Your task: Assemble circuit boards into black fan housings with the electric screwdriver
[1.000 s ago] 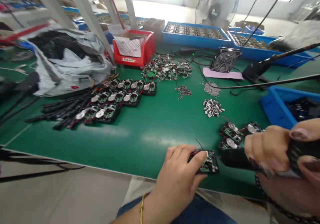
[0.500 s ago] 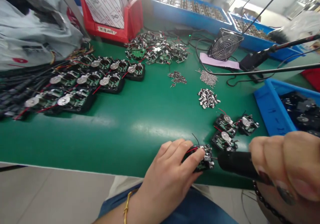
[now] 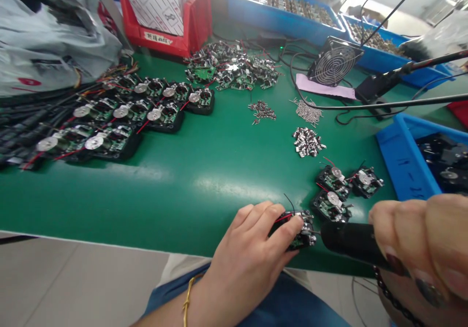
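Note:
My left hand (image 3: 256,249) is wrapped over a small black-cased electronic module (image 3: 305,232) near the table's front edge, pinning it to the green top. Red and black wires stick out of the module between the fingers. In my right hand (image 3: 420,239) is a black electric screwdriver (image 3: 347,239), gripped in a fist and held nearly level. Its thin bit points left and meets the module's right side; whether a screw sits at the tip is too small to tell. Just beyond stand three similar modules (image 3: 332,205) with round silver discs and red wires.
Small piles of metal pins (image 3: 307,112), dark screws (image 3: 262,111) and silver parts (image 3: 308,142) lie mid-table. Circuit boards (image 3: 234,66) are heaped behind. Rows of finished-looking modules (image 3: 127,112) sit left. A blue bin (image 3: 407,159) stands right; a red bin (image 3: 197,25) and small fan (image 3: 334,64) stand behind.
The view has shifted slightly, moving the whole scene a little to the right. Both hands, the screwdriver and the module keep the same positions relative to one another.

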Demonstrator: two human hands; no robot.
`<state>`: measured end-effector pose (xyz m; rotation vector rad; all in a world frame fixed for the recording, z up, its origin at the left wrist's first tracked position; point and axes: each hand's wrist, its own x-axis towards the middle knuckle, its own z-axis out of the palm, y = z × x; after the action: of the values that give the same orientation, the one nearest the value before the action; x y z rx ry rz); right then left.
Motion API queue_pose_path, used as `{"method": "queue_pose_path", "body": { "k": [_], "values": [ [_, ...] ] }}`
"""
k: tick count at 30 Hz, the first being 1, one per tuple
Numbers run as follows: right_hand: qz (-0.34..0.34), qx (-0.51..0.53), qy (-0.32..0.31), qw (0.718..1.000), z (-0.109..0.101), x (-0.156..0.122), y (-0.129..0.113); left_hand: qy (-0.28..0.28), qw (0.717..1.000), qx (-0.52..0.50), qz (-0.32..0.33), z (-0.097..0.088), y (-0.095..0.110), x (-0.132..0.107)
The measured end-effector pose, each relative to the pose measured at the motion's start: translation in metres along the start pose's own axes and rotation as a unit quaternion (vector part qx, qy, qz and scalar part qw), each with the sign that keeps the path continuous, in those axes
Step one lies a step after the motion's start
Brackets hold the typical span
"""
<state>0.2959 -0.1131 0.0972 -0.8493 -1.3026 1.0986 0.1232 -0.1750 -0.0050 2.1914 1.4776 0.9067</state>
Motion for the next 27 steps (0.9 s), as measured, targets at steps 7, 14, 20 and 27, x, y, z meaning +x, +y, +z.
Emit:
{"method": "queue_pose_path", "body": {
  "k": [7, 14, 20, 27],
  "values": [
    [0.005, 0.036, -0.086, 0.996, -0.021, 0.000, 0.007, 0.002, 1.000, -0.002, -0.001, 0.001, -0.001, -0.001],
    [-0.026, -0.041, -0.007, 0.999, 0.011, 0.010, -0.002, 0.011, 1.000, -0.002, 0.005, 0.000, 0.000, 0.001],
    [-0.035, -0.010, -0.076, 0.996, 0.012, 0.009, -0.002, 0.008, 1.000, -0.001, 0.005, 0.000, -0.001, 0.001],
    [-0.010, 0.023, -0.161, 0.987, 0.004, 0.010, -0.004, 0.011, 1.000, 0.003, 0.012, -0.001, -0.001, 0.001]
  ]
}}
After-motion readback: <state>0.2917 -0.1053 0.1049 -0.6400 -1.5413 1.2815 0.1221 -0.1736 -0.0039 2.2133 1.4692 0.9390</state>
